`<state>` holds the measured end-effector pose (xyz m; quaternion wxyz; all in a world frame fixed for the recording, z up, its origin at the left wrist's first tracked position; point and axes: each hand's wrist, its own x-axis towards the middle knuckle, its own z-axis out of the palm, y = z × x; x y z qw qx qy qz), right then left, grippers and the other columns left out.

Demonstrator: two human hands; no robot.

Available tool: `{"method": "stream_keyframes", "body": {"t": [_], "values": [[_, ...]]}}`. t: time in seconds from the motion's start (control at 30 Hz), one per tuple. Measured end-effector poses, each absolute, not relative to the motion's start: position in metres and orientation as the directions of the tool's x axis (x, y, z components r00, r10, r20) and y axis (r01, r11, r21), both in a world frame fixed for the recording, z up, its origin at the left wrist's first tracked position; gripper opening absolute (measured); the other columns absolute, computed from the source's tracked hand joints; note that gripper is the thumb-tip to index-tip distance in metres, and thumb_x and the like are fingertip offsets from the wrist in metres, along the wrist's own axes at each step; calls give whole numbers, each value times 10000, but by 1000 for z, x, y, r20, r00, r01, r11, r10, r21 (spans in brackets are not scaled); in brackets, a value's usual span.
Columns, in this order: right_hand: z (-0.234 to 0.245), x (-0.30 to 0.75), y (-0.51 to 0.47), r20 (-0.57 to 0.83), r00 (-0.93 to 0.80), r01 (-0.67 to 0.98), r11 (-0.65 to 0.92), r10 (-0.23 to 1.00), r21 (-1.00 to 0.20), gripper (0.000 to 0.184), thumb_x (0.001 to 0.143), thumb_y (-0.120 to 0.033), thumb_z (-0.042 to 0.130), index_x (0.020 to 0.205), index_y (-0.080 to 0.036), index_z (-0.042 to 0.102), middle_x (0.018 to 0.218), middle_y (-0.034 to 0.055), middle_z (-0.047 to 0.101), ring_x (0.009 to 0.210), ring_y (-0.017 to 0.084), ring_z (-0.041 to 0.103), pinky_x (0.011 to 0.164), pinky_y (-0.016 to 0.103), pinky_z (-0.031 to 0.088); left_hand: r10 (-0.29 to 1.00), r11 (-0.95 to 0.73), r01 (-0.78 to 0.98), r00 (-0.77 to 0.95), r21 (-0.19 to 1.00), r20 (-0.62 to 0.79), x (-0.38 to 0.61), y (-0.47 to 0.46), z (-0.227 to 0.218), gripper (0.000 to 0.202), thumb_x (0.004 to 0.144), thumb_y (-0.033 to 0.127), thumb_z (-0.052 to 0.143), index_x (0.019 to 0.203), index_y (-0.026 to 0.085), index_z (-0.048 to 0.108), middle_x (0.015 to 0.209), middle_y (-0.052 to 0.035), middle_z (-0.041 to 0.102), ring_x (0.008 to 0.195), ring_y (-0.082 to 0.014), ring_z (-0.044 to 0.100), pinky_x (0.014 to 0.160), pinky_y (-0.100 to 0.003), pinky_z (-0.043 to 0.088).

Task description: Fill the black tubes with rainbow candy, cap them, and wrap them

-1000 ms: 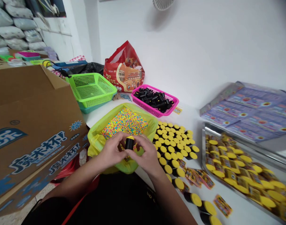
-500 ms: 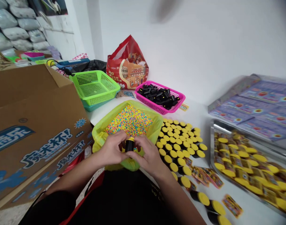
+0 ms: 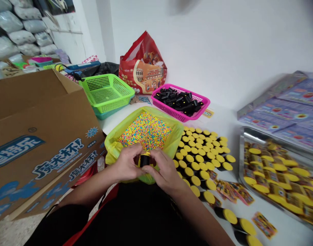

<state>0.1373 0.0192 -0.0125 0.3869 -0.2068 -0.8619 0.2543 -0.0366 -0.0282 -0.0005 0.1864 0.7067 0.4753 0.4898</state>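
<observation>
Both hands are drawn together, fingertips and thumbs clamped on a small black canister (image 3: 144, 161) between them. The left hand (image 3: 128, 163) grips its left side and the right hand (image 3: 167, 171) its right side. The canister is roughly upright, a smooth dark cylinder with a yellow top, above the near edge of a tub lined with crinkled, translucent yellow plastic (image 3: 110, 147). Inside the tub, just beyond the fingers, lies a heap of tiny round beads (image 3: 146, 128) in yellow, pink, blue and orange.

Right of the tub, on the smooth white desk (image 3: 224, 124), stand close rows of black cylinders with flat, round yellow lids (image 3: 197, 166); a few near the front lie tipped over. Glossy printed cards (image 3: 233, 192) are fanned out beside them. Farther right, a shiny metal tray (image 3: 241, 160) holds yellow-ended containers with printed sides. Behind the tub, a perforated pink plastic basket (image 3: 169, 109) is filled with loose black cylindrical pieces (image 3: 178, 100). A brown cardboard box (image 3: 56, 126) with blue and white lettering stands to the left.
</observation>
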Motion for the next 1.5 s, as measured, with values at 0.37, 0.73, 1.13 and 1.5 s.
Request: {"method": "stream_keyframes", "body": {"t": [0.37, 0.73, 1.13, 1.5], "values": [[-22, 131, 28, 339, -404, -74, 339, 850, -938, 246, 852, -386, 667, 1049, -242, 636, 916, 34, 663, 806, 184, 625, 705, 323, 517, 788, -526, 519, 0, 673, 616, -26, -15, -17, 261, 736, 121, 655, 977, 187, 581, 898, -49, 614, 797, -179, 588, 630, -285, 492], [-5, 121, 33, -70, -341, -408, -214, 938, -888, 184, 593, -269, 797, 675, -201, 647, 645, -26, 581, 612, 132, 520, 584, 263, 419, 694, -605, 555, 16, 571, 720, -14, -18, -24, 450, 778, 106, 627, 1199, 205, 505, 1041, -95, 627, 955, -221, 628, 803, -382, 547], [-29, 126, 32, -305, -560, -225, -496, 770, -839, 306, 742, -444, 720, 938, -211, 693, 856, 52, 695, 687, 202, 609, 520, 283, 442, 744, -493, 617, -66, 613, 665, -13, -20, -40, 539, 710, 140, 657, 1242, 219, 631, 853, -66, 541, 744, -189, 524, 581, -292, 442], [-14, 119, 22, -217, -426, -288, -359, 878, -888, 229, 604, -316, 830, 780, -209, 729, 770, 39, 693, 669, 195, 609, 525, 263, 471, 776, -490, 458, -157, 741, 611, -11, -17, -35, 306, 729, 392, 777, 925, 168, 704, 729, -66, 614, 697, -192, 531, 602, -313, 409]]}}
